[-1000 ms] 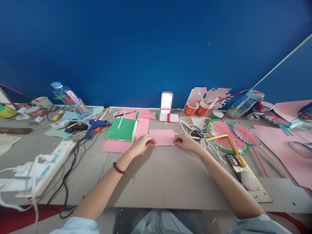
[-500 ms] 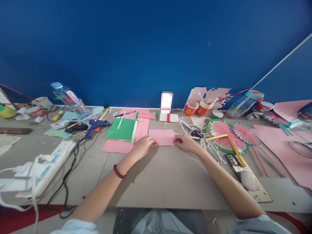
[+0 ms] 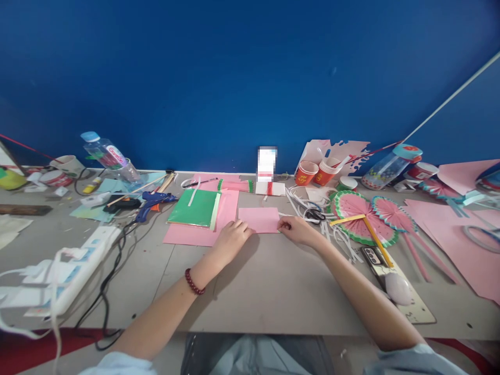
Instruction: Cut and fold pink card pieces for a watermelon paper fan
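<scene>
A small folded pink paper (image 3: 259, 219) lies flat on the grey table (image 3: 265, 281) in front of me. My left hand (image 3: 231, 237) rests at its lower left corner with the fingers curled onto the edge. My right hand (image 3: 296, 229) pinches the paper's lower right corner between thumb and fingers. A larger pink sheet (image 3: 195, 233) lies under and left of the left hand, with a green sheet (image 3: 194, 207) on top of it.
Left: a blue glue gun (image 3: 154, 201), a water bottle (image 3: 109, 156), a white power strip (image 3: 70, 268) with cables. Right: watermelon paper fans (image 3: 361, 211), scissors (image 3: 314, 214), white paper strips, red cups (image 3: 318, 172), a phone and ruler (image 3: 394, 278), pink sheets (image 3: 461, 234).
My left hand has slid a little toward me and right along the paper's lower edge. The right hand and the paper have stayed in place.
</scene>
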`<state>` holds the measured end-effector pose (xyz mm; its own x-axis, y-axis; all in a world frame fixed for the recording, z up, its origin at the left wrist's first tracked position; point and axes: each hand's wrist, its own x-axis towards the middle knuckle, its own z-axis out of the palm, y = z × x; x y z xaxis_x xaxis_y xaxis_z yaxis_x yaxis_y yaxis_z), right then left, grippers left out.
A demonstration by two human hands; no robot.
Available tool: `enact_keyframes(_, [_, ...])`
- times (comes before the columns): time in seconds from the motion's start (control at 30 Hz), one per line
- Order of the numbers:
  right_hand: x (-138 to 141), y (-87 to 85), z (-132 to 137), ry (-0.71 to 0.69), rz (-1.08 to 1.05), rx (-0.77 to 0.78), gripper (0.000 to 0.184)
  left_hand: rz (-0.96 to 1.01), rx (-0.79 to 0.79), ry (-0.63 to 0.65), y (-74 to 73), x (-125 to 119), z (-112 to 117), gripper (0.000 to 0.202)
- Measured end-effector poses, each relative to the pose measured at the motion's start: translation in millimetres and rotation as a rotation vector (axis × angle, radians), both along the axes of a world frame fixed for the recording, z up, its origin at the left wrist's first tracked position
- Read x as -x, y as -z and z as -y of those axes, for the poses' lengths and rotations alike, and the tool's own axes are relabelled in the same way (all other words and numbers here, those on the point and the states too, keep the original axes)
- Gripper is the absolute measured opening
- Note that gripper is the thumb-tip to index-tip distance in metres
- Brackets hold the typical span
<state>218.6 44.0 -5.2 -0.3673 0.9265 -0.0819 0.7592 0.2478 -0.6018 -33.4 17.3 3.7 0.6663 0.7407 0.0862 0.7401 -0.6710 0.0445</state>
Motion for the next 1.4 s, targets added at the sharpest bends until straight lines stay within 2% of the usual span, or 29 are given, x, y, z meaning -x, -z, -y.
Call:
enact_keyframes(0.17, [0.8,0.8,0.9,-0.009,0.016,-0.02,0.021,0.023,-0.012,0.023,9.2,-4.1,2.4,0.04])
enact_keyframes(0.33, [1.6,4.5,2.8,-0.017,-0.012,-0.075,0.019,-0.057,-0.068,-0.004,16.5,-11.0,7.4,0.028])
enact_keyframes(0.57, [3.1,10.6,2.8,-0.013,-0.018,-0.114,0.016,-0.038,-0.079,-0.044,15.5,-19.1,21.3,0.039])
enact_keyframes(0.7, [5.9,10.5,4.1,-0.003,0.018,-0.132,0.016,-0.044,-0.068,-0.09,13.0,-25.0,31.3,0.037])
enact_keyframes(0.83, [12.1,4.5,11.6,0.01,0.115,-0.191,0.019,-0.034,-0.039,-0.14,13.7,-30.5,38.3,0.041])
enact_keyframes(0.93, [21.6,-1.9,21.5,0.022,0.305,-0.321,0.019,-0.055,-0.054,-0.167,16.9,-33.5,41.7,0.048])
enact_keyframes(1.1, [40.3,-8.8,37.2,-0.085,0.595,-0.423,0.015,-0.083,-0.09,-0.173,20.3,-35.9,45.0,0.058])
enact_keyframes(1.3, [47.0,-4.7,54.1,-0.068,0.67,-0.391,0.016,-0.081,-0.045,-0.165,18.6,-36.7,44.9,0.063])
enact_keyframes(1.4, [47.0,1.7,64.0,-0.054,0.66,-0.439,0.028,-0.086,-0.045,-0.17,19.3,-37.2,44.3,0.064])
